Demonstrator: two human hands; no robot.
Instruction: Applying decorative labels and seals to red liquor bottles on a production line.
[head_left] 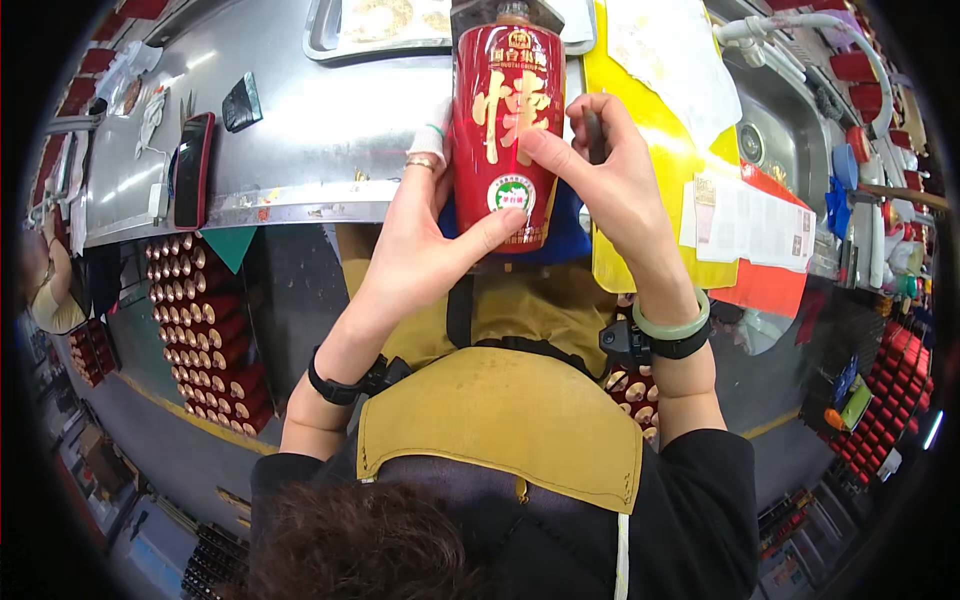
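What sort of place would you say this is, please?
Probably a workshop or small factory handling bottles: it shows a long silver metal worktop, a glossy red bottle with gold characters, and many red pieces with round gold ends set out in rows.

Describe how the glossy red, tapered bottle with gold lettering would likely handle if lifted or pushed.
The glossy red bottle is probably rigid: no dent shows under the thumb of the left hand. It may be slippery, given its sheen. Stood upright and pushed, it could tip, as its shoulders look broader than its base.
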